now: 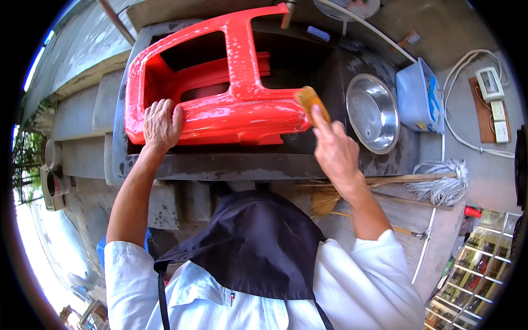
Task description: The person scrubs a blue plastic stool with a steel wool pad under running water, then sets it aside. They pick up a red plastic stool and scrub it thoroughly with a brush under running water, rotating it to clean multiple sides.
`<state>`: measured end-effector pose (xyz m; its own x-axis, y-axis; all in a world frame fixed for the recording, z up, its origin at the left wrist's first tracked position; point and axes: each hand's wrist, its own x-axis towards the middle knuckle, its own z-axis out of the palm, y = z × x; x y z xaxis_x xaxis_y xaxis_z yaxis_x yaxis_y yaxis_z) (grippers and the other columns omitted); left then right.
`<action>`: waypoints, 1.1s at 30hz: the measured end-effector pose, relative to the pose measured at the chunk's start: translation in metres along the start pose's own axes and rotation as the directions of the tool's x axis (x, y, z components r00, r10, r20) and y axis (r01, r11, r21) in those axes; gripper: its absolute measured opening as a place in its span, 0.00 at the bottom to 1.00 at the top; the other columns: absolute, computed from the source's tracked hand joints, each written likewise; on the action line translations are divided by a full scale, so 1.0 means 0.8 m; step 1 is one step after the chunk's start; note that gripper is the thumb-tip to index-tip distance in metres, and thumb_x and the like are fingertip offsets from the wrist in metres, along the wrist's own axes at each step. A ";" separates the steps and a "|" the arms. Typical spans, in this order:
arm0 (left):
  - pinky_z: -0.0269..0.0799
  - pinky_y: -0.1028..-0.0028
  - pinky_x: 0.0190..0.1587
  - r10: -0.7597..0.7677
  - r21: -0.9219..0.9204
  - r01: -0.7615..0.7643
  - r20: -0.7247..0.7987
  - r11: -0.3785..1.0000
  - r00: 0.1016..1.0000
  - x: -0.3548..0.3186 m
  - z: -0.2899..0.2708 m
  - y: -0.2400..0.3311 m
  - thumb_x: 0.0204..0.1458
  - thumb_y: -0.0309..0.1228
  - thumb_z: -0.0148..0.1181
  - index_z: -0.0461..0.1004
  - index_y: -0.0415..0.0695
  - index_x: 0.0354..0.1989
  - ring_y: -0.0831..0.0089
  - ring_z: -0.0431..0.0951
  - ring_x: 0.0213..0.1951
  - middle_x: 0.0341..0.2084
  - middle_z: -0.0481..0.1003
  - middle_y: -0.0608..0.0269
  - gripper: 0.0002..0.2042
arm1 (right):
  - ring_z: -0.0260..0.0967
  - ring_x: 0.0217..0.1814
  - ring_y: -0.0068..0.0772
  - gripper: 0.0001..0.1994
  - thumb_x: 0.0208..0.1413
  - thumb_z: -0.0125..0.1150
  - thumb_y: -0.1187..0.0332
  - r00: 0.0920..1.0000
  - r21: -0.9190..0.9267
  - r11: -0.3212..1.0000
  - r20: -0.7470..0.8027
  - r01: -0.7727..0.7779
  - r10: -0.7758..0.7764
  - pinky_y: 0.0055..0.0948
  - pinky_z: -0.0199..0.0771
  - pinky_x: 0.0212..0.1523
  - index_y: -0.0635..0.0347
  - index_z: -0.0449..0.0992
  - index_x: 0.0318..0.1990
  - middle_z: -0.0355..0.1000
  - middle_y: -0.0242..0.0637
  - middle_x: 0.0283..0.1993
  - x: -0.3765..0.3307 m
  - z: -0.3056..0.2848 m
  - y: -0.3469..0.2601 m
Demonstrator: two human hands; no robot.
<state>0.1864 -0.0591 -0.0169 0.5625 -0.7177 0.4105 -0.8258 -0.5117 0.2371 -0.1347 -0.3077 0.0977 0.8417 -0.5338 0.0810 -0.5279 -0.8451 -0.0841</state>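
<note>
A large red plastic shell [242,66] with window-like openings, shaped like a toy car body, lies in a dark stone sink [236,165]. White suds and wet streaks cover its surface. My left hand [162,124] grips its near left edge, fingertips curled over the rim of an opening. In my right hand [336,148] is a yellowish-brown brush [312,104], held at the shell's near right corner. The brush's bristles are not clearly visible.
Right of the shell, a steel basin [373,113] rests beside a pale blue plastic tub [419,96]. A small blue-and-white brush [318,34] lies at the back. A mop [440,179] and a straw broom [324,201] lie near my right forearm. Power sockets [498,118] are at far right.
</note>
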 end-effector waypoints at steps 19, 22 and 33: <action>0.65 0.56 0.44 0.008 -0.001 -0.008 -0.015 1.000 1.000 -0.005 0.003 0.005 0.61 0.39 0.54 0.71 0.43 0.33 0.53 0.73 0.38 0.30 0.73 0.53 0.12 | 0.78 0.30 0.58 0.29 0.62 0.60 0.66 0.993 -0.033 0.994 0.056 -0.103 0.105 0.51 0.80 0.32 0.51 0.64 0.72 0.74 0.54 0.33 -0.014 0.009 -0.046; 0.66 0.56 0.45 0.010 0.003 -0.010 -0.019 1.000 1.000 0.002 0.005 0.002 0.61 0.39 0.54 0.71 0.42 0.33 0.53 0.73 0.38 0.31 0.73 0.53 0.12 | 0.78 0.30 0.58 0.29 0.63 0.60 0.65 0.995 -0.047 0.996 -0.068 -0.079 0.075 0.50 0.80 0.31 0.52 0.64 0.72 0.74 0.53 0.32 0.023 0.020 -0.038; 0.66 0.55 0.47 -0.047 0.058 0.043 0.075 0.997 0.996 0.002 0.004 -0.001 0.64 0.40 0.50 0.72 0.43 0.35 0.52 0.74 0.41 0.34 0.74 0.52 0.13 | 0.79 0.32 0.60 0.32 0.60 0.57 0.71 0.989 -0.057 0.989 -0.062 -0.139 0.136 0.51 0.82 0.35 0.57 0.60 0.73 0.74 0.59 0.37 0.042 0.033 -0.052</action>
<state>0.1879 -0.0615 -0.0190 0.6024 -0.7261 0.3315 -0.7972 -0.5686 0.2031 -0.0817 -0.2897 0.0777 0.7538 -0.6442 0.1298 -0.6454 -0.7629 -0.0381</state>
